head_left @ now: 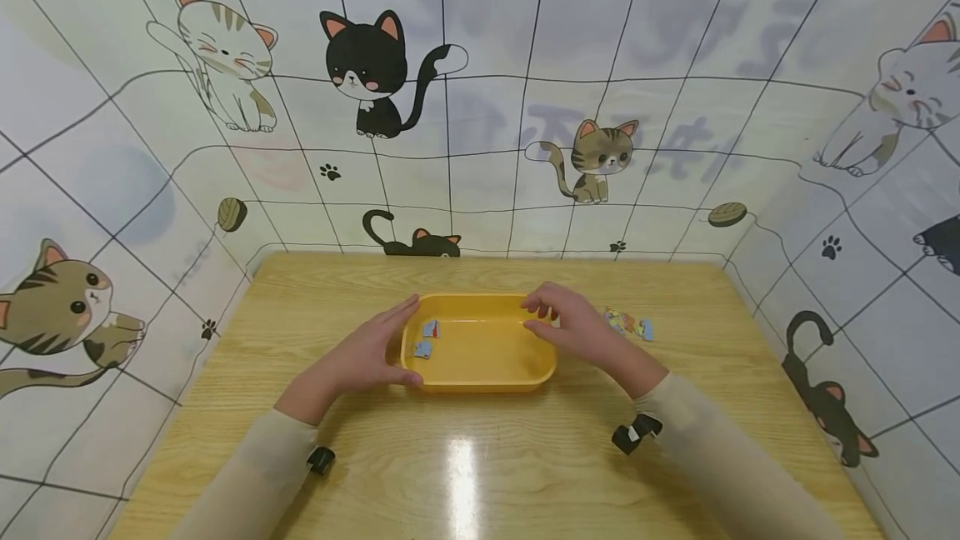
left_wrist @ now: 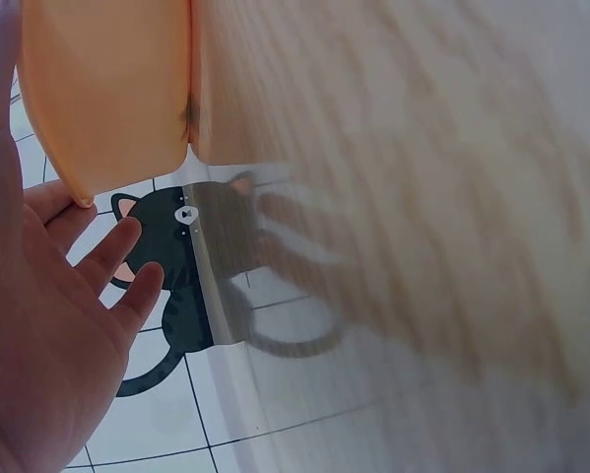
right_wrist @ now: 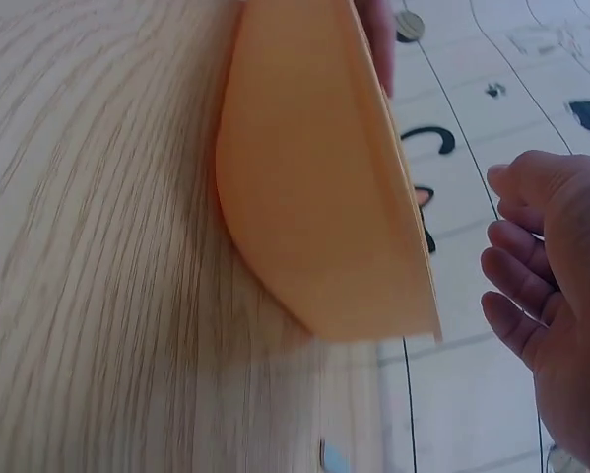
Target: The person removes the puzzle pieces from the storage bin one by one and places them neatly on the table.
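A shallow yellow tray (head_left: 480, 382) rests on the table, with two small light-blue puzzle pieces (head_left: 423, 349) inside near its left end. My left hand (head_left: 367, 352) spans that end, fingers extended at the back corner and thumb at the front corner. In the left wrist view, fingertips (left_wrist: 78, 209) meet the orange-looking rim while the other fingers stand off it. Over the tray's right end is my right hand (head_left: 573, 323), fingers loosely bent and nothing visible between them. The right wrist view has that hand (right_wrist: 560, 286) apart from the tray wall (right_wrist: 314, 177).
Several colourful puzzle pieces (head_left: 628, 324) lie on the wooden table (head_left: 480, 473) just beyond my right hand. White walls (head_left: 495, 173) printed with cats and grid lines enclose the table at the back and both sides. Each sleeve carries a small black wrist device (head_left: 636, 433).
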`<state>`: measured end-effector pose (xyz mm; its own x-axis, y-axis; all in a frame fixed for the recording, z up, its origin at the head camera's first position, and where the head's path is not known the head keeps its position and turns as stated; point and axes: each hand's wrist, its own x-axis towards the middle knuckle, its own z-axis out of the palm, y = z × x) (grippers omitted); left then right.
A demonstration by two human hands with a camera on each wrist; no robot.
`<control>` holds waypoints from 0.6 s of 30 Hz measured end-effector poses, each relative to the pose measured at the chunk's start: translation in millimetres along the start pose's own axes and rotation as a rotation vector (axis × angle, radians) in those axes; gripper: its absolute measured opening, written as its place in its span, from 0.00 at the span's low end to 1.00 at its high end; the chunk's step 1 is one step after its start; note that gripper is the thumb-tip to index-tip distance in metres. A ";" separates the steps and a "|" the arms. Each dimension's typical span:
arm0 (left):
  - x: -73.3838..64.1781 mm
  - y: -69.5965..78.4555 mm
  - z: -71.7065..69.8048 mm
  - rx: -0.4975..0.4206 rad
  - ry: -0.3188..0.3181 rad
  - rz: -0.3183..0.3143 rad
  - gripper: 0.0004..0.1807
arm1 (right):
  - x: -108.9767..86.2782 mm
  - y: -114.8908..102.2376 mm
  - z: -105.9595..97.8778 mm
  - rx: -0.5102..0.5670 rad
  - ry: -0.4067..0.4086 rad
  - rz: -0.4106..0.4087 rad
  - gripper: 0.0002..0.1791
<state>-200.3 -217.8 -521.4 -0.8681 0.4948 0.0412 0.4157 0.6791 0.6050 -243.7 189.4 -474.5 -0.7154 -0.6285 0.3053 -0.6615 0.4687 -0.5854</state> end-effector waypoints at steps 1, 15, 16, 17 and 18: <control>0.0 0.0 0.0 0.000 0.001 -0.001 0.75 | 4.5 -3.5 3.2 -0.004 -0.017 0.003 0.13; -0.3 0.1 -0.3 -0.004 -0.001 -0.006 0.73 | 58.1 -46.1 50.0 -0.118 -0.398 0.021 0.23; -0.2 0.1 -0.2 -0.003 -0.001 -0.005 0.73 | 60.6 -47.7 52.2 -0.118 -0.416 0.021 0.24; -0.2 0.2 -0.3 -0.004 -0.002 -0.005 0.73 | 63.0 -49.0 54.2 -0.118 -0.432 0.021 0.25; -0.2 0.3 -0.4 -0.005 -0.002 -0.006 0.73 | 65.6 -50.2 56.3 -0.119 -0.444 0.021 0.25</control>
<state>-200.1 -217.9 -520.9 -0.8700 0.4918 0.0355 0.4091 0.6797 0.6088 -244.8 89.7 -467.4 -0.5807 -0.8109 -0.0725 -0.6876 0.5362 -0.4896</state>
